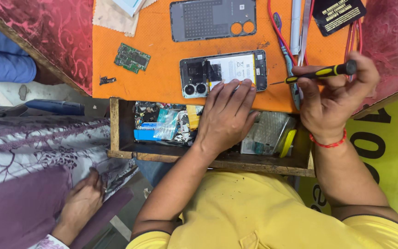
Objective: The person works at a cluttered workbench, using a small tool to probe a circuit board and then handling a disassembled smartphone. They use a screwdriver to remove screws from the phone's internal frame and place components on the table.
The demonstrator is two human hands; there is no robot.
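An opened phone (223, 73) lies on the orange mat (162, 69), its white battery and two camera lenses exposed. My left hand (226, 115) rests flat at the mat's near edge, fingertips touching the phone's lower side. My right hand (335, 97) holds a black and yellow screwdriver (321, 73), its tip pointing left toward the phone's right end without touching it. The phone's grey back cover (213, 18) lies farther up the mat.
A green circuit board (132, 57) and a small black part (107, 80) lie at the mat's left. An open wooden drawer (125, 150) below holds several packets and parts. Red cables, tweezers and a black card sit top right. Another person's hand (81, 203) rests on patterned cloth, bottom left.
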